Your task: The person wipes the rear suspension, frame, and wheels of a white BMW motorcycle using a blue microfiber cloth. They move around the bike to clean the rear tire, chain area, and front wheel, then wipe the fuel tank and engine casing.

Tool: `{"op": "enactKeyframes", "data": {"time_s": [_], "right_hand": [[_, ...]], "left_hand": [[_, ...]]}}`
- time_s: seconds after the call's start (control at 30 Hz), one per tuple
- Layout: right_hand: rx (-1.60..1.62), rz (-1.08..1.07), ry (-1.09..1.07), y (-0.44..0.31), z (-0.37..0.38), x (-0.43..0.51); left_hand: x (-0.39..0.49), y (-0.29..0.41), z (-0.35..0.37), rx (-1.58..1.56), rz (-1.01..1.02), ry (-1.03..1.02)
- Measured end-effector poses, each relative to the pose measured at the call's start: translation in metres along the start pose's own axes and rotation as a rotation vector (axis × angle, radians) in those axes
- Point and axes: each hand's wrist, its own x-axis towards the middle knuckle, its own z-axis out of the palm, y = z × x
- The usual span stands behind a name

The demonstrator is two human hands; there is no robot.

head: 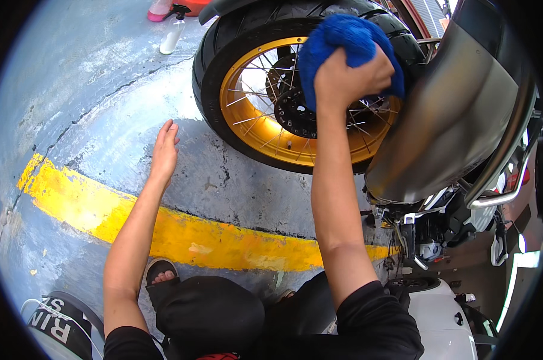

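Note:
My right hand grips a blue microfiber cloth at the upper right part of a motorcycle's spoked wheel. The cloth covers part of the black tire and the gold rim; whether it touches them cannot be told. Behind my right forearm sit the hub and the perforated brake disc, partly hidden. My left hand hangs over the floor, left of the wheel, fingers together and extended, holding nothing. A large metal exhaust muffler stands close to the right of my right hand.
A clear spray bottle with a black trigger stands left of the tire, near a pink-bottomed bottle. A yellow line crosses the worn floor. A black bucket bearing letters is at lower left, a white car at lower right.

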Motion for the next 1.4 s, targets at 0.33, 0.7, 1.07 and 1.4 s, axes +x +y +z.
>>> {"op": "enactKeyframes", "data": {"time_s": [0.33,0.7,1.07,1.4], "right_hand": [[1.455,1.285,-1.344,-0.101,-0.082,-0.109],[0.980,1.617,-0.449,0.015,-0.191,-0.148],[-0.111,0.171,-0.991,0.085,-0.049,-0.148],[0.705,1.347,-0.075,0.017,0.002,-0.158]], "left_hand": [[-0.061,0.085,-0.005,-0.138,0.525,-0.219],[-0.086,0.003,-0.007,0.001,-0.043,-0.151],[-0.101,-0.042,-0.052,0.052,-0.155,-0.088],[-0.125,-0.059,-0.065,0.065,-0.204,-0.071]]}}
